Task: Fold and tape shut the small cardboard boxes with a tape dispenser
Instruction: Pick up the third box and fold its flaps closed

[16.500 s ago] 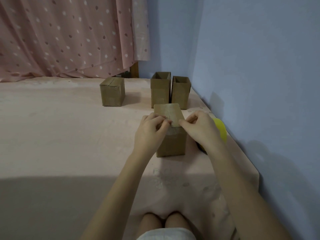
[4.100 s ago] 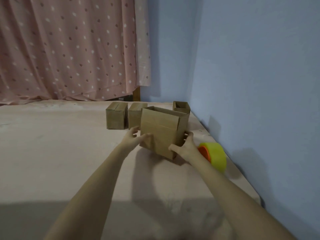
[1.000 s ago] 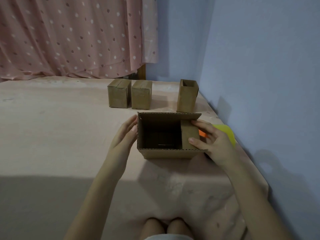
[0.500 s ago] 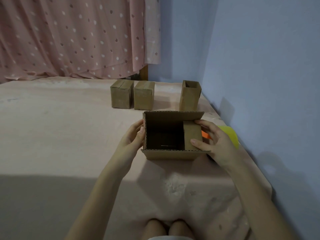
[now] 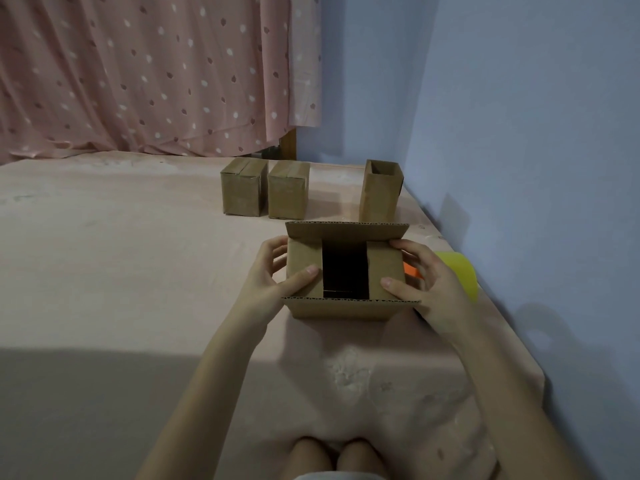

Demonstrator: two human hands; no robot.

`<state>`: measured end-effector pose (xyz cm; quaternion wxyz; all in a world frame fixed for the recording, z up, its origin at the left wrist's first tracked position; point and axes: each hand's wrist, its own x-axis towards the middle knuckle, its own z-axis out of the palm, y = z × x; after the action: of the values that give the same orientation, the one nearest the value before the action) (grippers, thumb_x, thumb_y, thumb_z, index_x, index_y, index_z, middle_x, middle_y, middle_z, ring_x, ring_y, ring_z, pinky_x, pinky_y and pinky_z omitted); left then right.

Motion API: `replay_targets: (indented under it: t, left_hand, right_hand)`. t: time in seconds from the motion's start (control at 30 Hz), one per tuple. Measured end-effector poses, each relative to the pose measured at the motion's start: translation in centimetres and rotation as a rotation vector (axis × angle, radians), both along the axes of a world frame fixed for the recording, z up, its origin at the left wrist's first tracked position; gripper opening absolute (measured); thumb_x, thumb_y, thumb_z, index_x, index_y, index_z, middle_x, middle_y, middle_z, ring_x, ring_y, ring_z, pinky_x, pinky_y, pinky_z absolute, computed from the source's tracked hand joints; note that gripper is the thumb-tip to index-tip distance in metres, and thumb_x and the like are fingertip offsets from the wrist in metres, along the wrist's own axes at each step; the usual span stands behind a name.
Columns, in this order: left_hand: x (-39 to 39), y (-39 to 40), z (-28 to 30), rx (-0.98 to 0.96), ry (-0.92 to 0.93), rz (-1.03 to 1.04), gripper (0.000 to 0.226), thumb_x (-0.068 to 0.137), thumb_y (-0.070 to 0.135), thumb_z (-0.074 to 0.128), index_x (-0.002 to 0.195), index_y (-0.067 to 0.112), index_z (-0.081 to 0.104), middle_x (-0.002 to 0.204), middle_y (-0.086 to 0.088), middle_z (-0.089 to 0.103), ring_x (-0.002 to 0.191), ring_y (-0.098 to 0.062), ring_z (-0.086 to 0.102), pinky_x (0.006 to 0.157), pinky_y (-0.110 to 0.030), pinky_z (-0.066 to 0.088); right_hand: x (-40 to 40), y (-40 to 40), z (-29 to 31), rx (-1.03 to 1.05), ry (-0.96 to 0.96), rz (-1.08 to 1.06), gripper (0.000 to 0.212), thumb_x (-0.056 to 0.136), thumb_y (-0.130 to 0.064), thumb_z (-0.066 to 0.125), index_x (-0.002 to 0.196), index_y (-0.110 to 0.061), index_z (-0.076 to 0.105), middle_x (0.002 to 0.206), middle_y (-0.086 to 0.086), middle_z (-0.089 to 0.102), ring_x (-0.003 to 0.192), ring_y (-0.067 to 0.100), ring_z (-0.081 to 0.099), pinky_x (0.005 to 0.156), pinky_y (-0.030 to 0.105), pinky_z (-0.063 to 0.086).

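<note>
Left short flap now folded in too — both hands, left hand [image 5: 273,271] and right hand [image 5: 420,277], pinch flaps flat on the open box [image 5: 341,308] on the bed — keep them level, then close long flaps.

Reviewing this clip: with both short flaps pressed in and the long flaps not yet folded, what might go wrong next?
1. The left hand and right hand each hold a short flap of the open brown cardboard box down by a thumb; letting go to fold the long flaps may let them spring up.
2. The yellow tape dispenser lies behind the right hand near the bed's edge by the blue wall; a blind reach might knock it off.
</note>
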<state>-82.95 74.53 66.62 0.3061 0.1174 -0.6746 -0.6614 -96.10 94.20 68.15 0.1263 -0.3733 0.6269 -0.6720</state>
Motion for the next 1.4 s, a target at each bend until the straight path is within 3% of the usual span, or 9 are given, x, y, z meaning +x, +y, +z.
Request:
replay_targets:
  t: [0.1,0.27,0.33,0.43,0.6,0.87,1.1,1.23,1.4]
  left_hand:
    - [-0.2,-0.1,0.1,0.009,0.012,0.017,0.071,0.061,0.033,0.087,0.122,0.023,0.051,0.128,0.002,0.056,0.119,-0.018,0.054,0.081,-0.026,0.049]
    - [-0.4,-0.3,-0.2,0.043,0.014,-0.002,0.063,0.067,0.033,0.08,0.124,0.028,0.053,0.128,0.006,0.057,0.119,-0.015,0.055,0.088,-0.031,0.05]
    - [-0.5,-0.5,-0.6,0.057,0.014,-0.031,0.049,0.08,0.038,0.07,0.126,0.032,0.054,0.129,0.009,0.057,0.122,-0.013,0.053,0.093,-0.033,0.047]
    - [0.1,-1.2,-0.8,0.014,0.004,-0.147,0.04,0.097,0.041,0.042,0.136,0.036,0.048,0.138,0.011,0.053,0.131,-0.012,0.045,0.102,-0.039,0.041]
    - [2.0,-1.3,-1.2,-0.132,0.109,-0.281,0.101,0.066,0.071,0.068,0.148,0.029,0.027,0.151,0.006,0.038,0.138,-0.016,0.037,0.105,-0.041,0.041]
    - [2.2,-0.5,-1.3,-0.039,0.186,-0.171,0.078,0.068,0.044,0.08,0.136,0.025,0.047,0.139,0.003,0.053,0.131,-0.019,0.047,0.092,-0.029,0.05]
    - [1.7,0.6,-1.6,0.013,0.244,-0.052,0.057,0.079,0.026,0.068,0.132,0.038,0.048,0.128,0.006,0.061,0.122,-0.013,0.055,0.094,-0.03,0.049]
    - [1.6,0.7,-1.2,-0.034,0.247,-0.062,0.056,0.08,0.029,0.065,0.129,0.05,0.049,0.131,0.005,0.058,0.125,-0.016,0.052,0.099,-0.035,0.045]
    - [1.3,0.6,-1.0,-0.038,0.248,-0.077,0.044,0.083,0.024,0.061,0.122,0.042,0.054,0.128,0.003,0.059,0.124,-0.016,0.052,0.094,-0.031,0.045]
  right_hand:
    - [-0.1,0.0,0.0,0.03,0.045,-0.001,0.048,0.078,-0.001,0.069,0.113,-0.031,0.055,0.119,-0.004,0.06,0.118,0.019,0.056,0.099,0.039,0.047]
    - [-0.5,0.5,-0.2,0.144,0.108,0.043,0.03,0.1,-0.033,0.04,0.127,-0.039,0.051,0.131,-0.018,0.053,0.12,-0.005,0.049,0.102,0.018,0.039]
    - [-0.9,0.9,-0.2,0.135,0.076,0.12,0.039,0.1,-0.043,0.036,0.136,-0.031,0.048,0.139,-0.012,0.049,0.131,0.008,0.044,0.107,0.028,0.035]
    - [-0.8,1.7,-0.5,0.106,0.227,0.211,0.075,0.081,-0.057,0.061,0.136,-0.011,0.041,0.151,0.004,0.027,0.136,0.016,0.035,0.107,0.029,0.038]
    - [-0.3,1.5,-1.3,0.059,0.221,0.152,0.082,0.06,-0.064,0.077,0.126,-0.021,0.053,0.149,-0.003,0.03,0.131,0.006,0.042,0.096,0.02,0.042]
    - [0.5,0.5,-1.6,-0.049,0.269,-0.045,0.018,0.071,-0.035,0.073,0.086,-0.046,0.072,0.131,-0.014,0.047,0.124,-0.005,0.044,0.091,0.007,0.037]
    - [0.6,-0.1,-2.0,-0.152,0.28,-0.124,0.05,0.072,-0.027,0.074,0.113,-0.045,0.052,0.119,-0.017,0.058,0.119,0.009,0.052,0.089,0.016,0.043]
    - [0.8,-0.1,-1.6,-0.13,0.261,-0.105,0.068,0.072,-0.028,0.072,0.126,-0.049,0.037,0.125,-0.003,0.057,0.123,0.016,0.051,0.094,0.03,0.047]
    - [0.6,0.0,-0.8,-0.03,0.285,-0.109,0.059,0.077,-0.019,0.068,0.129,-0.035,0.044,0.128,-0.008,0.054,0.123,0.006,0.049,0.087,0.015,0.046]
